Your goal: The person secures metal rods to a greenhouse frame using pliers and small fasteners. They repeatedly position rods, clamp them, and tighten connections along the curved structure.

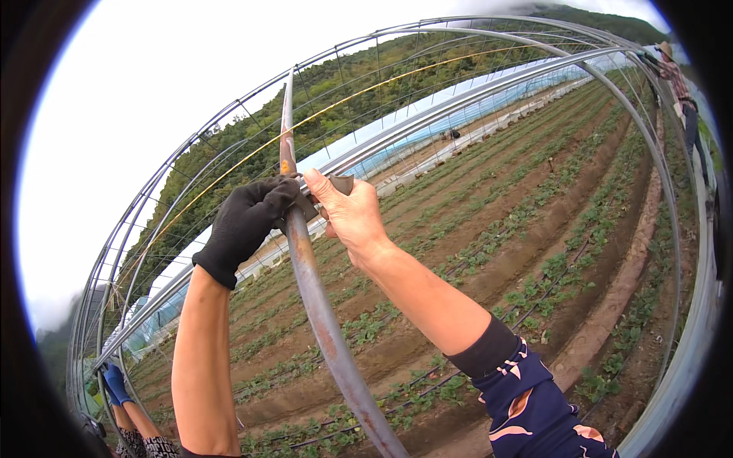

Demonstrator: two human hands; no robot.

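A rusty grey metal pipe (314, 286) of a greenhouse frame rises in front of me. A long metal rail (450, 103) crosses it where my hands meet. My left hand (246, 221), in a black knit glove, is closed at the left of this crossing, its fingertips on a dark grey strip (343, 184) there. My bare right hand (350, 212) pinches the strip's other end from the right, thumb up along the rail. Whether the strip is cloth, rubber or thin metal I cannot make out. The fingers partly hide the crossing.
Curved hoops (649, 141) and a yellow line (405, 74) span the frame. Below lie planted soil rows (489, 259) with dark hoses. At the lower left, a co-worker's blue-gloved hands (116, 384) touch the rail. Another person (678, 91) in a hat stands far right.
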